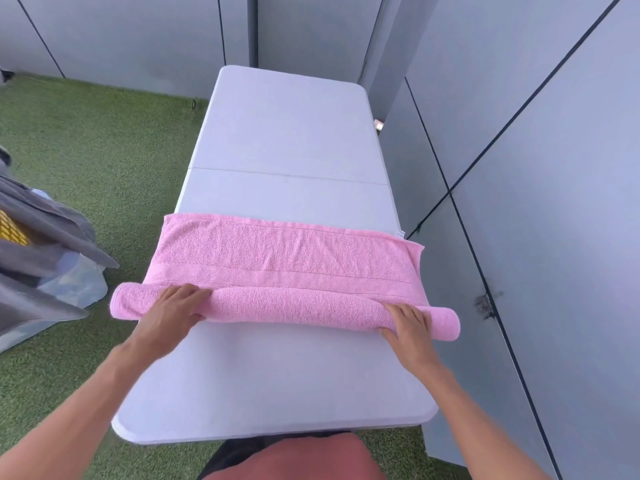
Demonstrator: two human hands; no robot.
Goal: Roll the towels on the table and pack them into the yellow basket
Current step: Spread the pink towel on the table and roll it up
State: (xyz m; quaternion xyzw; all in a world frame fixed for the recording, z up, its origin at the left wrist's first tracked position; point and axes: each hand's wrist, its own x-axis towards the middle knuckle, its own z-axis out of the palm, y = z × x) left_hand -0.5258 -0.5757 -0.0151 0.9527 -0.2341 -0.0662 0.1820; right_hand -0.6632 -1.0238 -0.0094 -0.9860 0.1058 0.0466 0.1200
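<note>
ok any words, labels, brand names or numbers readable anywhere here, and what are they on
None can be read.
Small white tag at the far right edge of the pink towel: too small to show any print.
White table, grey wall panels, grey cloth over the yellow basket: no text visible.

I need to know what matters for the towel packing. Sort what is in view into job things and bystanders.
Job:
pink towel, partly rolled
left hand on the roll
right hand on the roll
table
yellow basket, mostly hidden at the left edge

Lying about:
grey cloth over the basket
plastic bag on the grass
</note>
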